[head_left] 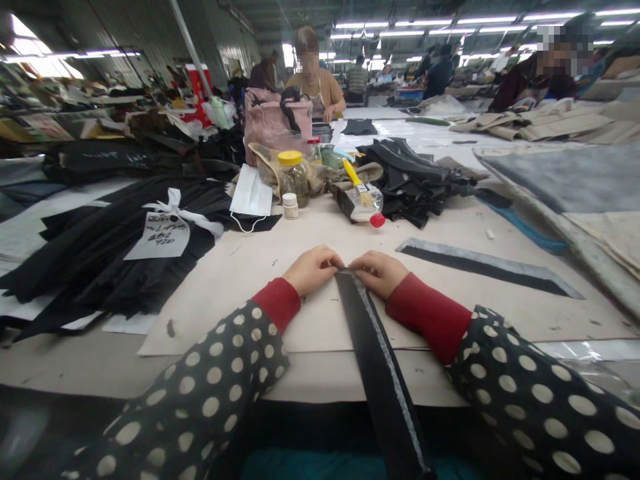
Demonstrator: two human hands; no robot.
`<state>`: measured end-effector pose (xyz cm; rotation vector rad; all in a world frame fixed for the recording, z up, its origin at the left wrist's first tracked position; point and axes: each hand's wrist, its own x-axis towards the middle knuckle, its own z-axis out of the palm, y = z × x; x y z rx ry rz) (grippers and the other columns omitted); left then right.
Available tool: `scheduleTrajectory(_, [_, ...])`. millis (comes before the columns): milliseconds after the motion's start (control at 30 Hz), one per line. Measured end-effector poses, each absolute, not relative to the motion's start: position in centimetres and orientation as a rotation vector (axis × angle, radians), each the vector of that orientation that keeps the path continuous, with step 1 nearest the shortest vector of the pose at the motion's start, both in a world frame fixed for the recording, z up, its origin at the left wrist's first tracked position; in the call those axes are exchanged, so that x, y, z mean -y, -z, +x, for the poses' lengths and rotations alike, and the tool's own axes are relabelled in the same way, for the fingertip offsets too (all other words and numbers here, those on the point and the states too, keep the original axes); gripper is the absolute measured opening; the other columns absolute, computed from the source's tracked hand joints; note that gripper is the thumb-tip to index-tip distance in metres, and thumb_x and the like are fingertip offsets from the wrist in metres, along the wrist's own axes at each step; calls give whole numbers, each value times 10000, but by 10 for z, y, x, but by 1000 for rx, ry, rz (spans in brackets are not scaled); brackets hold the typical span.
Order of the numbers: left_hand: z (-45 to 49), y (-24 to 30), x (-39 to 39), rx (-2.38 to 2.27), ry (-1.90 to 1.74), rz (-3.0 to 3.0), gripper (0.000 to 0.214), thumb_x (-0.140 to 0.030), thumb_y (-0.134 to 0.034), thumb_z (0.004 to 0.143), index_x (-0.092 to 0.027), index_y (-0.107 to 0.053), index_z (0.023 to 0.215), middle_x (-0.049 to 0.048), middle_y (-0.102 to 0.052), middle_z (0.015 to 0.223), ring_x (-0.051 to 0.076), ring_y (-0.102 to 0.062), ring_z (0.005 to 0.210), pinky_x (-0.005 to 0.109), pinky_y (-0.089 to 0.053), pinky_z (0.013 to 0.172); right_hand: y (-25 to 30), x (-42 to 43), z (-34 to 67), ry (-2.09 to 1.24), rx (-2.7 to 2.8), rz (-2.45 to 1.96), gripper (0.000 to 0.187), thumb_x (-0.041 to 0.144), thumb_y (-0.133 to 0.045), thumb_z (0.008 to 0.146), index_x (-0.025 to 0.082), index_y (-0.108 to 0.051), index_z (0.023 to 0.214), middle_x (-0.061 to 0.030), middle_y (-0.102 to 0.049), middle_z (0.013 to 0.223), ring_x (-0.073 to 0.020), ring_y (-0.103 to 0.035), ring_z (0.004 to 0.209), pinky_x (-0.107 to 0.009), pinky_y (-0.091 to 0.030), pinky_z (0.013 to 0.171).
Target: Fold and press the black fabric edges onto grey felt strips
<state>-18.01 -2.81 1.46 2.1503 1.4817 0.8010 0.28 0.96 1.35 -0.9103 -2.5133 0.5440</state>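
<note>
A long black strip of material (367,347) with a grey band along its length runs from the tabletop over the near edge toward me. At its far end my left hand (316,268) pinches the left corner between thumb and fingers. Opposite it, my right hand (380,271) has its fingers closed on the right corner of that same end. The two hands almost meet there. To the right lies another black strip with a grey border (490,267), flat on the pale work sheet (235,300) and untouched.
Beyond my hands are a yellow-handled brush (356,179) on a clear bottle with a red cap (367,205), a yellow-lidded jar (293,177), a small white bottle (290,207) and a face mask (251,195). Tagged black pieces (110,247) lie left. Co-workers stand farther back.
</note>
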Motion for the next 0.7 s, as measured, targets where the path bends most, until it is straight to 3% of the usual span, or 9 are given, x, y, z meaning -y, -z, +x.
scheduleTrajectory(267, [-191,-14,22,-1232,-737,2400,212,-44,-462,711,-155,-630,779,21,-559,788,113,-511,789,229,-410,757,-13,-12,2,-421,2616,-823,235,65,-489,685,136,-650,840,-67,-577,810,-147,-516,767,-265,-403,746])
scheduleTrajectory(533, [-194,-31,32,-1287,-332,2765,260,-117,-401,784,-193,-615,912,39,-571,949,149,-474,881,275,-379,815,-27,-3,-1,-210,2889,-799,254,111,-415,764,137,-633,892,-103,-556,861,-181,-476,822,-310,-378,764])
scheduleTrajectory(700, [-165,-47,41,-1493,-102,2901,229,-266,-419,809,-139,-606,767,71,-567,823,198,-473,812,322,-390,721,-27,-8,10,-555,2736,-814,306,106,-453,719,108,-606,984,-100,-569,922,-159,-506,845,-287,-388,801])
